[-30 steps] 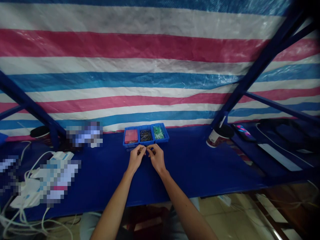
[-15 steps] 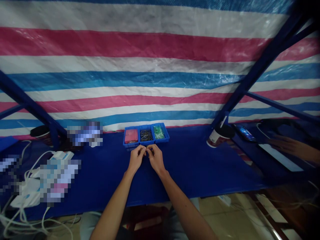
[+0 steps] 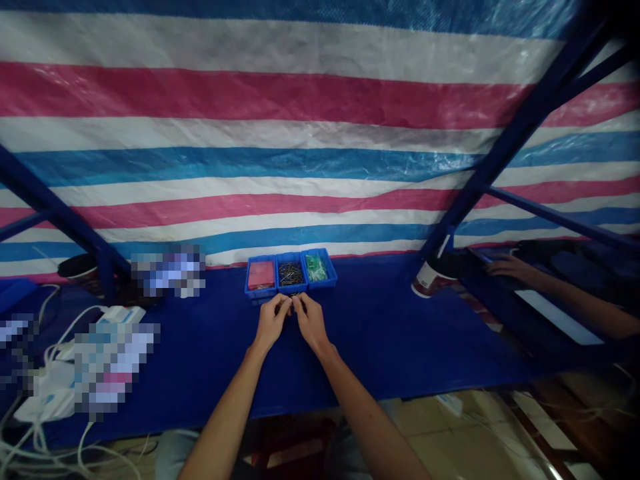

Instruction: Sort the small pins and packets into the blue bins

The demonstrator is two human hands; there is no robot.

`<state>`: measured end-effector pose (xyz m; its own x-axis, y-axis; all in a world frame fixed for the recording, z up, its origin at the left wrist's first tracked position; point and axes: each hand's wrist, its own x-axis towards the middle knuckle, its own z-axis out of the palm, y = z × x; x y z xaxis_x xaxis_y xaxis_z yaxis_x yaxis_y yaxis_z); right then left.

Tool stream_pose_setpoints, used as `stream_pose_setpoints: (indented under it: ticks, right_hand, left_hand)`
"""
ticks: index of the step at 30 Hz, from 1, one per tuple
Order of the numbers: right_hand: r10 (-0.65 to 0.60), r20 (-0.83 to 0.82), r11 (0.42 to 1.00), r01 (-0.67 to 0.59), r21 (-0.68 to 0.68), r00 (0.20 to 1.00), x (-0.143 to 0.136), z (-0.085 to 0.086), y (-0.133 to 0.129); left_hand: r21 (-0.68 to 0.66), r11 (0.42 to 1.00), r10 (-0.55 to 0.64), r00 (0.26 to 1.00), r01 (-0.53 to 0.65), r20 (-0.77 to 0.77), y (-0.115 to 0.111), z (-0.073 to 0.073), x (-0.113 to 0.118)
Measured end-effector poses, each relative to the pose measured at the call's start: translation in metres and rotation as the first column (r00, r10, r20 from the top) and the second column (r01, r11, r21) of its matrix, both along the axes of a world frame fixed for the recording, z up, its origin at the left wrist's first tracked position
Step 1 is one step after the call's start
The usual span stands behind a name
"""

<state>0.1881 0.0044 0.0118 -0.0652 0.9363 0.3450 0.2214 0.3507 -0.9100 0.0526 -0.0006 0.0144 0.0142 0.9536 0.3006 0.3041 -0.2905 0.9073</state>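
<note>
Along the smooth blue counter (image 3: 400, 340): three boxy plastic trays (image 3: 291, 289), side by side
Left tray (image 3: 260, 293): flat pink pieces (image 3: 261, 274)
Middle tray: slender, dark metallic pieces (image 3: 290, 273)
Right tray (image 3: 323, 283): shiny green pieces (image 3: 316, 268)
Left hand (image 3: 273, 320), right hand (image 3: 311, 320): just before the middle tray, fingers curled; how far open, or what's gripped, I cannot tell

Bins (image 3: 261, 293) block ahead; tabletop (image 3: 375, 333) lies open toward the cup (image 3: 433, 276).

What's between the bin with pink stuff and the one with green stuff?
In the head view, a middle blue bin of small dark pieces sits between the pink bin and the green bin.
</note>
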Motion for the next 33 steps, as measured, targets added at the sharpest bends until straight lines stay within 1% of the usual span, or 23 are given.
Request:
stream_pose_setpoints:
  ticks: [3, 7, 13, 15, 24, 30, 33]
  right_hand:
    - [0.05, -0.063, 0.999, -0.051, -0.014, 0.997, 0.0, 0.003, -0.002]
    - [0.061, -0.113, 0.998, -0.064, -0.02, 0.992, -0.001, 0.003, -0.001]
    - [0.013, -0.102, 1.0, -0.015, -0.018, 0.995, -0.002, -0.006, 0.005]
    - [0.013, -0.097, 1.0, -0.015, -0.019, 0.995, -0.001, -0.007, 0.005]
    - [-0.002, -0.045, 1.0, 0.003, 0.001, 0.999, 0.0, -0.001, 0.002]
    - [-0.007, -0.005, 0.999, 0.006, -0.037, 1.0, 0.0, -0.003, 0.003]
    - [0.009, -0.036, 0.998, -0.011, -0.059, 0.999, 0.0, -0.003, 0.002]
  left_hand:
    - [-0.004, 1.0, 0.017, 1.0, -0.017, 0.025, 0.001, -0.001, -0.001]
    - [-0.021, 0.999, 0.049, 0.998, -0.048, 0.047, 0.003, -0.003, -0.002]
    - [-0.032, 0.999, 0.017, 0.999, -0.016, 0.047, 0.002, -0.001, -0.001]
    - [-0.032, 0.999, 0.013, 0.999, -0.012, 0.042, 0.001, 0.0, -0.001]
    - [-0.022, 1.0, 0.015, 1.0, -0.014, 0.027, 0.002, -0.002, -0.001]
    - [-0.02, 1.0, 0.007, 1.0, -0.007, 0.024, 0.002, -0.002, -0.001]
    - [-0.014, 1.0, 0.008, 0.999, -0.008, 0.038, 0.002, -0.002, -0.001]
